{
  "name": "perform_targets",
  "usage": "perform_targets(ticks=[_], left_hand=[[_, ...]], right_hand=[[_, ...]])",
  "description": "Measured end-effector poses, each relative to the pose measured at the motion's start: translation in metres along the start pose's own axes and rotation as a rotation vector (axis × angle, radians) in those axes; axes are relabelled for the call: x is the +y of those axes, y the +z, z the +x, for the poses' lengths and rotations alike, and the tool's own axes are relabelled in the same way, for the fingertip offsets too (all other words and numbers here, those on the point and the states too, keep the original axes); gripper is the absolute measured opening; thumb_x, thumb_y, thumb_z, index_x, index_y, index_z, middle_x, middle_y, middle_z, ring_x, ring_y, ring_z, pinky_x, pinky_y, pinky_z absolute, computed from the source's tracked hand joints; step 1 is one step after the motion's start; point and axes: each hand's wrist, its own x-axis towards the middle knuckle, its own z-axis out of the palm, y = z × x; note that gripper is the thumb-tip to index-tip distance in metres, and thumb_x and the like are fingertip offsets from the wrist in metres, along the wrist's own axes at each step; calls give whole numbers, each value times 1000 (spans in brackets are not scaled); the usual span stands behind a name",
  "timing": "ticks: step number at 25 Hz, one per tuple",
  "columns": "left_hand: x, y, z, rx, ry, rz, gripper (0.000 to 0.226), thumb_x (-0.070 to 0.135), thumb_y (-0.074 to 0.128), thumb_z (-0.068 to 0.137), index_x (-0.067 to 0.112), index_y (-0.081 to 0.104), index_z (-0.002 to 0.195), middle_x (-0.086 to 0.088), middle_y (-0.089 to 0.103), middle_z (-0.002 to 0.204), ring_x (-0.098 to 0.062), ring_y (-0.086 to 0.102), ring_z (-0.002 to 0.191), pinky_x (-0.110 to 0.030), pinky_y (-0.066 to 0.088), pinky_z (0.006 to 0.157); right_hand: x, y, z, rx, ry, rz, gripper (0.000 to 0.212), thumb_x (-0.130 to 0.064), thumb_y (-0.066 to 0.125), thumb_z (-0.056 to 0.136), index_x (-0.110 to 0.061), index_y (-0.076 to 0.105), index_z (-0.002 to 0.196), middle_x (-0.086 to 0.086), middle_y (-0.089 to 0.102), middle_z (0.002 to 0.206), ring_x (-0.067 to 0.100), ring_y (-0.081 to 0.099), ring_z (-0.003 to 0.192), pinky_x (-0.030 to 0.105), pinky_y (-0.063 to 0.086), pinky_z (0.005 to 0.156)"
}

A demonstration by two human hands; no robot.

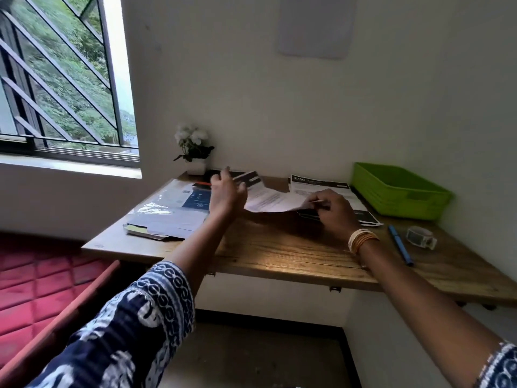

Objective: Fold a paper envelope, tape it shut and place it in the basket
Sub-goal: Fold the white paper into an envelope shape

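Observation:
A printed sheet of paper [270,201] hangs just above the wooden table [279,247], lifted at its right corner. My right hand [333,212] pinches that corner. My left hand [226,191] hovers at the sheet's left edge, fingers spread, and I cannot tell if it touches the paper. A green plastic basket [397,191] stands at the table's back right corner against the wall. A roll of clear tape in a dispenser [421,237] lies on the table in front of the basket.
A stack of printed sheets [319,183] lies behind my right hand. Envelopes and a plastic sleeve [170,217] cover the table's left part. A blue pen [400,245] lies beside the tape. A small potted plant [194,152] stands at the back wall.

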Motion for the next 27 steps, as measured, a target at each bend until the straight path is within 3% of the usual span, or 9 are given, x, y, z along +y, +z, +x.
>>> perform_targets(ticks=[2,5,8,11,14,16,18,21,27], left_hand=[[-6,-11,5,58,-195,-10,58,18,58,84,6,34,135,-28,35,133,-40,53,108,-41,43,94],[-19,-21,8,90,-264,60,48,16,61,80,3,46,124,-26,44,125,-38,54,105,-37,45,91],[-24,-27,10,-159,-224,98,51,16,70,76,13,56,125,-13,62,121,-25,61,102,-33,51,89],[-21,-31,10,-386,-173,-39,53,1,70,75,15,59,125,-8,61,124,-19,62,98,-34,53,88],[-25,-30,4,-403,-131,-51,32,3,65,79,19,71,106,-4,66,117,-13,63,87,-31,52,87],[-29,-26,3,-352,-94,4,24,10,64,81,25,74,97,-2,69,110,-16,65,93,-36,52,92],[-28,-24,2,-351,-54,63,22,15,62,84,28,74,97,1,69,109,-16,65,95,-39,52,92],[-31,-26,0,-370,-15,69,22,16,63,86,26,72,104,1,68,110,-16,65,94,-40,53,90],[-33,-24,3,-390,9,93,24,11,61,88,22,71,107,0,67,113,-16,65,93,-40,55,87]], right_hand=[[6,-10,-1,-5,8,26,34,15,50,79,-8,72,90,11,65,106,22,57,105,28,44,91],[18,-25,-5,-77,42,63,38,18,47,78,-12,71,80,12,65,104,28,57,106,38,45,96],[29,-34,-6,-156,70,10,48,20,45,72,-22,66,64,8,67,94,29,61,103,32,45,92],[39,-43,1,-304,129,-175,49,17,49,72,-27,67,60,10,70,100,26,62,105,41,47,97],[33,-41,12,-410,235,-260,43,10,49,74,-25,73,73,9,72,102,24,64,104,38,50,95],[16,-26,20,-279,253,-217,34,-1,52,77,-26,74,80,6,71,104,22,63,100,30,49,89],[-8,4,26,-238,225,-235,31,-16,49,86,-24,71,106,1,64,120,19,58,106,25,43,87],[-45,67,31,-472,97,-247,40,-27,39,96,-20,51,134,1,54,134,23,53,115,27,42,88],[-31,105,43,-614,65,-443,41,-38,32,96,-17,46,129,7,51,131,26,47,123,38,36,96]])
